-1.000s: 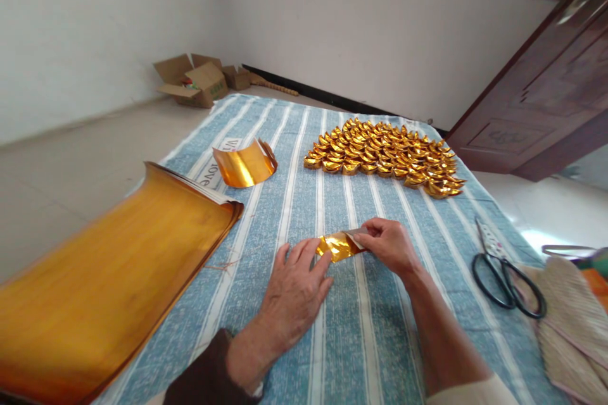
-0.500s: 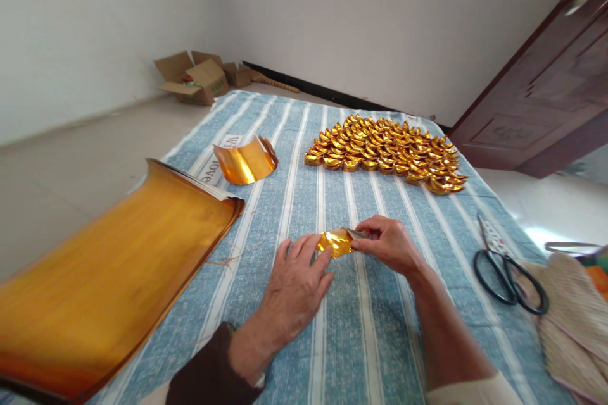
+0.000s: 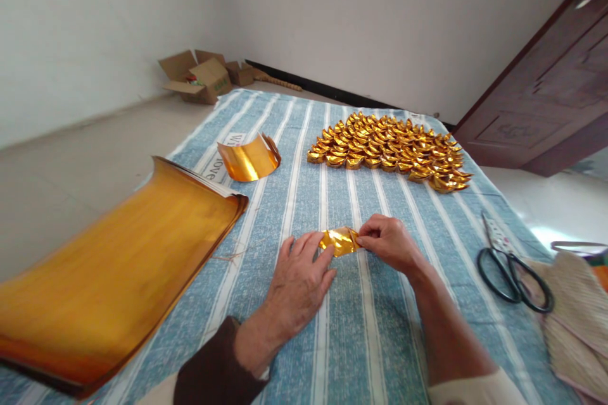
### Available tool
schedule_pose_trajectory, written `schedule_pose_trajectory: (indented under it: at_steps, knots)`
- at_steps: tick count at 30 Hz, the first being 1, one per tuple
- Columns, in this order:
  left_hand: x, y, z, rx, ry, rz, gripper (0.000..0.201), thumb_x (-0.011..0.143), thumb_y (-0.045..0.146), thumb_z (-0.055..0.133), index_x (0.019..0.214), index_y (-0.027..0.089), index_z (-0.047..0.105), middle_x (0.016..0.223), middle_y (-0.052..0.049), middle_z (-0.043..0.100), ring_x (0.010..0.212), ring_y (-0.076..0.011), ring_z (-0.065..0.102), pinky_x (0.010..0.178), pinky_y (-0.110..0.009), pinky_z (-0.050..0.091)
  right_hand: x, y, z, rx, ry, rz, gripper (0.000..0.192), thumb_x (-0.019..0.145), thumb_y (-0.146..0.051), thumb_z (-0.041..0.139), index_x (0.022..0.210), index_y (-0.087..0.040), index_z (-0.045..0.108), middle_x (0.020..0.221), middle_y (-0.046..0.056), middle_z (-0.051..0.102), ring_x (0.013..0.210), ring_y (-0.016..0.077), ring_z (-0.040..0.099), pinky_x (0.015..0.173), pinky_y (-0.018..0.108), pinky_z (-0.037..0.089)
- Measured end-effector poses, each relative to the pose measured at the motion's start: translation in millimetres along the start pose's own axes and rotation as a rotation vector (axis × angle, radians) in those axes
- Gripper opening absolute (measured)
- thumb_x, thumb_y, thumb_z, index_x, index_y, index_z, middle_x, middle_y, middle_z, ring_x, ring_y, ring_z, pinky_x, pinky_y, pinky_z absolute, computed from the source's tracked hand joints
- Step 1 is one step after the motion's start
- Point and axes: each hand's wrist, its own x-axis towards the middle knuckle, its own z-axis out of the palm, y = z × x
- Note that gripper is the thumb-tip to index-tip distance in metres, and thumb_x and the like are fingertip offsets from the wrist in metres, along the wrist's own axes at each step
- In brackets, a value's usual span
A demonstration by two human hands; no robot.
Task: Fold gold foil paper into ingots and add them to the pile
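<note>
A small piece of shiny gold foil paper lies on the striped cloth between my hands, with creases across it. My left hand rests with fingers spread, thumb and fingertips holding down the paper's left end. At the right end, my right hand pinches the paper's edge between thumb and fingers; its other fingers are curled. Beyond my hands, a large cluster of folded gold paper ingots stands in close rows. A curled strip of gold paper sits at the back left.
A thick stack of large gold sheets covers the left side of the blue striped cloth. Black-handled scissors lie at the right beside beige fabric. Open cardboard boxes stand on the floor behind the table.
My right hand has brought the paper's raised right corner, whose grey underside showed before, down over the gold face. My left hand stays on the left end. The view has shifted slightly.
</note>
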Motion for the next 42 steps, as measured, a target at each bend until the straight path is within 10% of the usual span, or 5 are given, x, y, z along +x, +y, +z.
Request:
schedule_pose_trajectory:
  at_steps: [42]
  knots:
    - [-2.5,-1.8,-1.5,-0.100,0.093,0.052,0.025,0.085,0.017,0.058,0.110,0.019,0.063,0.120,-0.013,0.060,0.113,-0.0293,0.052,0.095,-0.053,0.045,-6.1,-21.9,0.2,-0.248,-0.095,0.014,0.013,0.075,-0.018,0.066,0.069,-0.024,0.076,0.072,0.001,0.063,0.065,0.0127,0.055,0.058,0.024,0.034]
